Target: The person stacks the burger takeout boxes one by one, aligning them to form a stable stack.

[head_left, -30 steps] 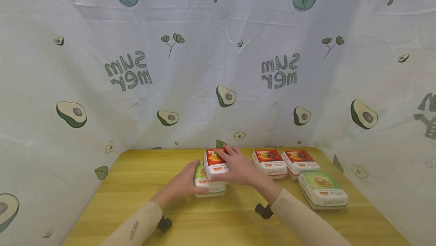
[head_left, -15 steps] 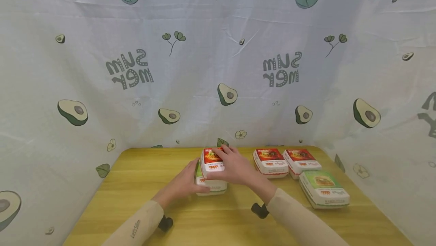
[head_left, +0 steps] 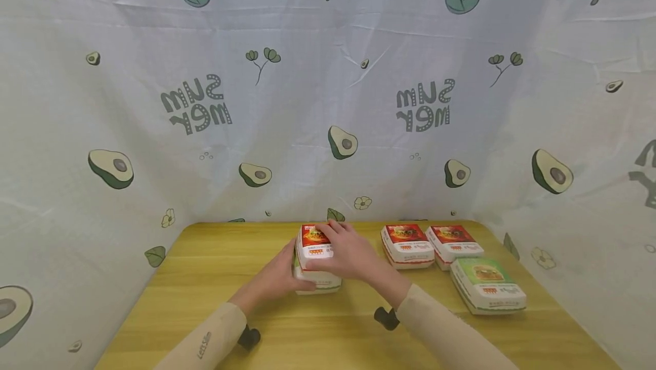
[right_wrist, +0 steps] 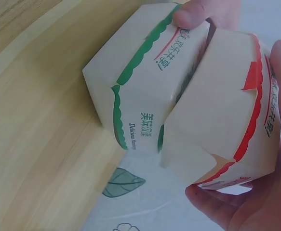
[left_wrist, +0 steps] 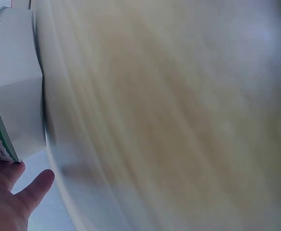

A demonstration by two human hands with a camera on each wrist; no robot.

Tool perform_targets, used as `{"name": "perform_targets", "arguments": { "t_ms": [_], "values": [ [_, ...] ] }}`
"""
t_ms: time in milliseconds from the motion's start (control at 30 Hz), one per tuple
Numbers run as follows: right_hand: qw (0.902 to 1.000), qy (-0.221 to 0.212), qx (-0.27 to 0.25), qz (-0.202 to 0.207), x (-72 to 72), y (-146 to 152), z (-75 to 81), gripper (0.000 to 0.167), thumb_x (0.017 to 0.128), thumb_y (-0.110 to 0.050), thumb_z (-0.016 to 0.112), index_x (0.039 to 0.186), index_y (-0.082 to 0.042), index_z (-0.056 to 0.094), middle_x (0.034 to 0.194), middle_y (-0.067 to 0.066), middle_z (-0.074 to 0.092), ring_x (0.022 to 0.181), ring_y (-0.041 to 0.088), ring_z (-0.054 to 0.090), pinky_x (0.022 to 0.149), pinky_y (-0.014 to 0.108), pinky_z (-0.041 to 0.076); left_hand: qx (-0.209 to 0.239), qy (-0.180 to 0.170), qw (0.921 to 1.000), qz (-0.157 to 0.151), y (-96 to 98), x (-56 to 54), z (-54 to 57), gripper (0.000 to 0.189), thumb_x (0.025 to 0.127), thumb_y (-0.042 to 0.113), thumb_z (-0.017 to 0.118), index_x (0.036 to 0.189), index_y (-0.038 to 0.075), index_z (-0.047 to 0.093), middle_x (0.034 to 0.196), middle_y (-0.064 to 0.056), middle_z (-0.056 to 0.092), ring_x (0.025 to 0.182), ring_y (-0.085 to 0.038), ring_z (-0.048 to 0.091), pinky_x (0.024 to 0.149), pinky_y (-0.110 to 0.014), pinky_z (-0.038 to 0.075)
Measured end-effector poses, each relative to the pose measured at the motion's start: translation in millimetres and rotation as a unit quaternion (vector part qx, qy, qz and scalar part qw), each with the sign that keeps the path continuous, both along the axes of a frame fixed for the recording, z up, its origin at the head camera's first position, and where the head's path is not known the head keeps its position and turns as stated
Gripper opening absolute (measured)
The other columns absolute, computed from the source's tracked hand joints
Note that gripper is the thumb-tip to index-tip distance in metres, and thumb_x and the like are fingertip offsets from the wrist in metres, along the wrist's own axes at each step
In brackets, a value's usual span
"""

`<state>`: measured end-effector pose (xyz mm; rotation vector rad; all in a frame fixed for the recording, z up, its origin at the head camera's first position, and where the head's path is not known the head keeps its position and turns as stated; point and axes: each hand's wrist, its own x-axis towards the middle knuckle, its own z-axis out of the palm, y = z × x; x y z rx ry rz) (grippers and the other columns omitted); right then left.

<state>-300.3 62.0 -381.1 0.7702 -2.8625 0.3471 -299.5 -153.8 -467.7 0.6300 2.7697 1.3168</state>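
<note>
Near the back middle of the table, a green-trimmed burger box (head_left: 323, 283) sits on the wood. Stacked on it is a red-topped burger box (head_left: 314, 247), its base right at the green one's lid. My right hand (head_left: 345, 250) grips the red box from the right, fingers across its top and far side, thumb along the front. In the right wrist view, the red box (right_wrist: 217, 101) leans slightly against the green box (right_wrist: 145, 82). My left hand (head_left: 279, 273) holds the green box at its left side, thumb on the front face; its fingers are partly hidden behind.
To the right on the table (head_left: 195, 313) stand two more red-topped boxes, one nearer (head_left: 407, 247) and one beyond it (head_left: 453, 245). Another green-topped box (head_left: 487, 284) lies in front of them. A patterned curtain (head_left: 287, 102) hangs around the table's back and sides.
My right hand has moved the red box a little left and down over the green box, so that less of the green lid shows. The left hand stays on the green box.
</note>
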Motion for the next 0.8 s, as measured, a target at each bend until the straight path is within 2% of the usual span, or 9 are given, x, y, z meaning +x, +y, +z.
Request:
{"name": "perform_targets", "arguments": {
  "t_ms": [333,800],
  "values": [
    [0.9998,0.016,0.013,0.0,0.4,-6,-0.4,0.095,0.074,-0.086,0.06,0.15,-0.032,0.043,0.151,0.003,0.046,0.136,0.032,0.044,0.089,0.055,0.054,0.023,0.003,0.9997,-0.009,-1.5,-1.1,-0.9,0.12,0.068,0.058,0.088,0.158,0.038,0.011,0.151,0.015,0.041,0.132,-0.01,0.049,0.114,-0.047,0.038],
    [0.9996,0.022,0.016,-0.003,1.2,-14,0.5,0.091,0.076,-0.081,0.063,0.149,-0.03,0.045,0.145,0.002,0.049,0.133,0.031,0.047,0.086,0.053,0.055,0.047,0.013,0.9984,-0.028,-1.5,-3.0,-1.4,0.114,0.069,0.051,0.09,0.154,0.042,0.014,0.141,0.019,0.048,0.125,-0.005,0.054,0.111,-0.045,0.041]
  ]
}}
